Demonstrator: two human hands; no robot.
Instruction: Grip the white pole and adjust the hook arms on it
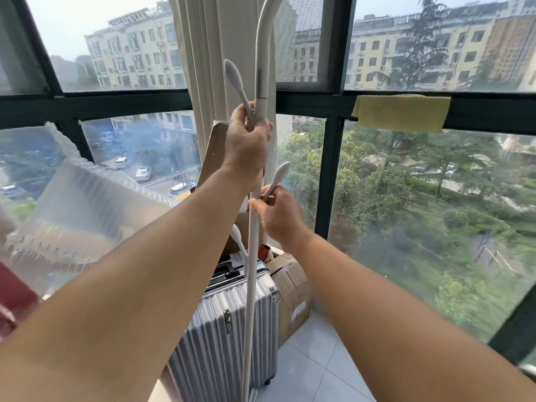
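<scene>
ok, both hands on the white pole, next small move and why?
Probably finish seating the lower peg: the right hand pinches its base at the pole, while the left hand grips the pole higher up, steadying it by the upper peg.

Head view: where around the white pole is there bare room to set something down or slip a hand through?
Bare floor tiles show right of the silver suitcase, below the window frame. Crowded: the suitcase, cardboard box and bubble wrap pack in behind the white pole, which the left hand grips; the right hand pinches a peg.
</scene>
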